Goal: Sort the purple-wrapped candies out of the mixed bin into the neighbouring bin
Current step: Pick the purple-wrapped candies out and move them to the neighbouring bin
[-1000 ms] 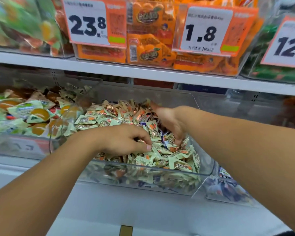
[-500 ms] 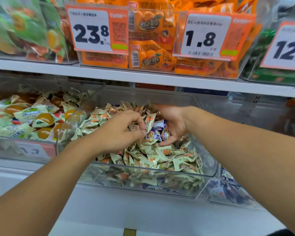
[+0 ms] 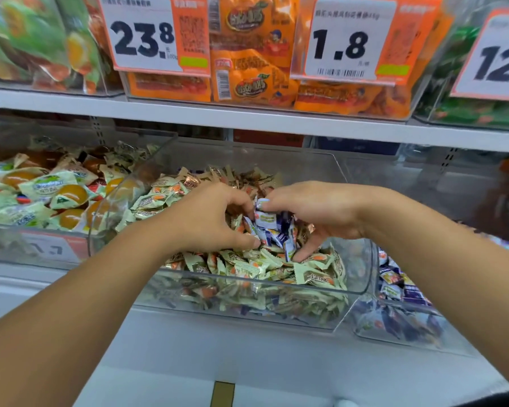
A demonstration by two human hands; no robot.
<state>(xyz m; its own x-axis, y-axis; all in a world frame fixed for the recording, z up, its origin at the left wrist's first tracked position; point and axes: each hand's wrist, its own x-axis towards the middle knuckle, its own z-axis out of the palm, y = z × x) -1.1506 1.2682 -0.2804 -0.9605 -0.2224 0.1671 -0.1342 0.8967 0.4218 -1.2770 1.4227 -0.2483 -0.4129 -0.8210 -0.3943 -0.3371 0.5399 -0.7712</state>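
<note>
Where the top shelf runs across, a white and orange price tag (image 3: 155,33) on the left reads "23.8". The next price card (image 3: 350,39) reads "1.8", and the tag (image 3: 494,58) at the right edge is cut off after "12.". The small print on all three is too blurry to read. Orange snack packs (image 3: 247,69) sit behind the tags.

On the lower shelf, a clear plastic box at the left edge holds pale wrappers with orange sweets (image 3: 41,195). Next comes the clear plastic mixed bin (image 3: 247,318), full of pale green wrapped candies (image 3: 259,267). The left hand (image 3: 209,218) is in it, fingers curled and digging into the pile; I cannot tell if it holds one. A bunch of purple-wrapped candies (image 3: 272,227) lies near the middle of this bin, between the two hands. The right hand (image 3: 315,212) curls over them, fingers gripping the bunch. The neighbouring clear bin (image 3: 394,324) at the right front corner holds more purple candies, partly hidden by the right arm.
</note>
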